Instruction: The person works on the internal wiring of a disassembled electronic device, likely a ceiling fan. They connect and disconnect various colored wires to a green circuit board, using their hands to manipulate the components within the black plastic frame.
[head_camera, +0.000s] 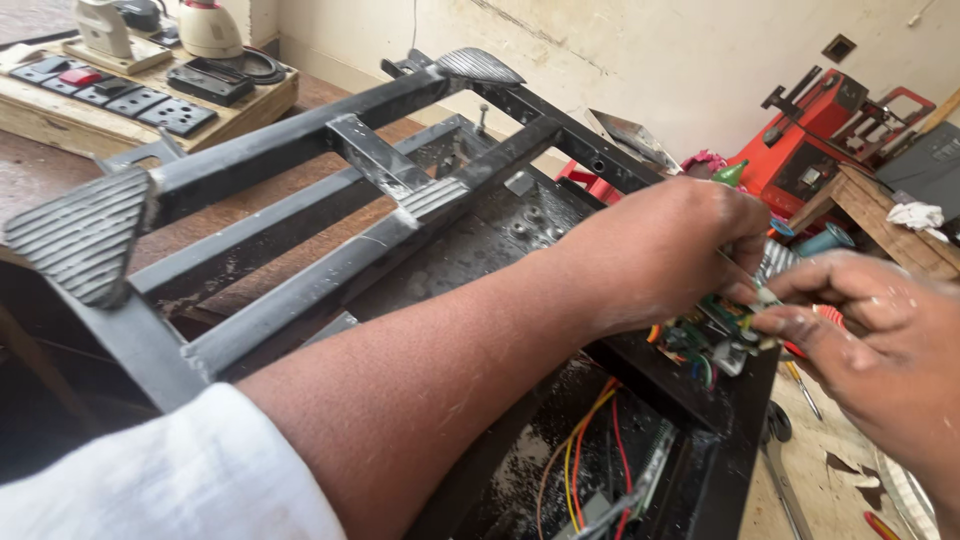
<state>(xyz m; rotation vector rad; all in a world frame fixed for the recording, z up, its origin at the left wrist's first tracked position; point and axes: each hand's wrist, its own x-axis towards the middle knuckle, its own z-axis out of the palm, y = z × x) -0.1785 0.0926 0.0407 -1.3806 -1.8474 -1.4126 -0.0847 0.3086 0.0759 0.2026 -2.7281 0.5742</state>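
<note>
White sleeve nearest, forearm stretched across the upturned black frame.
Both my left hand and right hand pinch the small green circuit board, fingers clamped, steadying it above the wires.

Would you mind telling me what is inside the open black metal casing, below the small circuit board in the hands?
Inside the black casing, yellow and red wires run down toward a second board. The left hand and right hand hold the green circuit board; the forearm hides the casing's left interior.

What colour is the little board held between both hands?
Green, the circuit board; it shows best in the head view.
</note>
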